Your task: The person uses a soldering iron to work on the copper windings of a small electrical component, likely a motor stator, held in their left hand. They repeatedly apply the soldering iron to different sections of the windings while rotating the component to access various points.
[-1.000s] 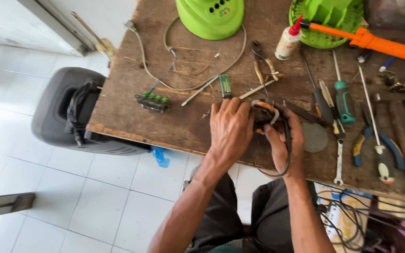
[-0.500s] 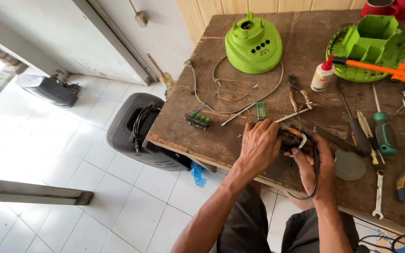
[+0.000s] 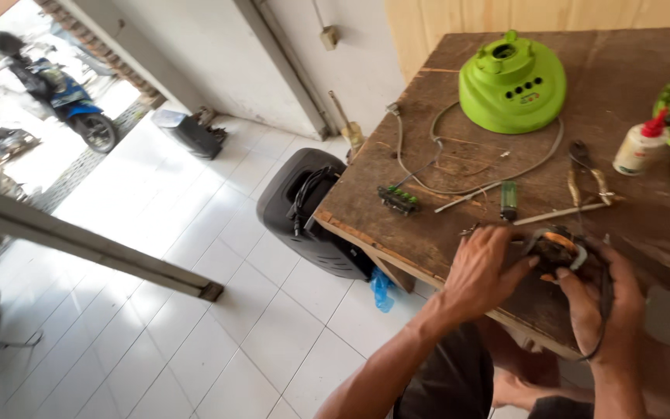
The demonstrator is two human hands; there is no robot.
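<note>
1. Fingers [image 3: 505, 260] of the left hand [image 3: 484, 275] were curled over the side of a small motor core with copper windings [image 3: 558, 247], and the fingers of the right hand [image 3: 610, 306] were closed around its other side, so the part was gripped between both hands at the near edge of the wooden bench [image 3: 443, 248].
2. Compared with the pictures of a second and half a second before, the grip on the motor core was unchanged; only the head view had been swung to the left, so the tiled floor [image 3: 195, 295], a black speaker box [image 3: 312, 209] and a parked blue scooter [image 3: 71, 105] were brought into sight.
3. A thin black cable [image 3: 605, 310] was seen looping from the core down past the right hand.
4. Well apart on the bench, a green round housing [image 3: 512, 81], a grey cord [image 3: 459, 182], a green terminal block [image 3: 398, 199], pliers [image 3: 583, 174] and a white glue bottle [image 3: 639, 146] were left untouched, as before.
</note>
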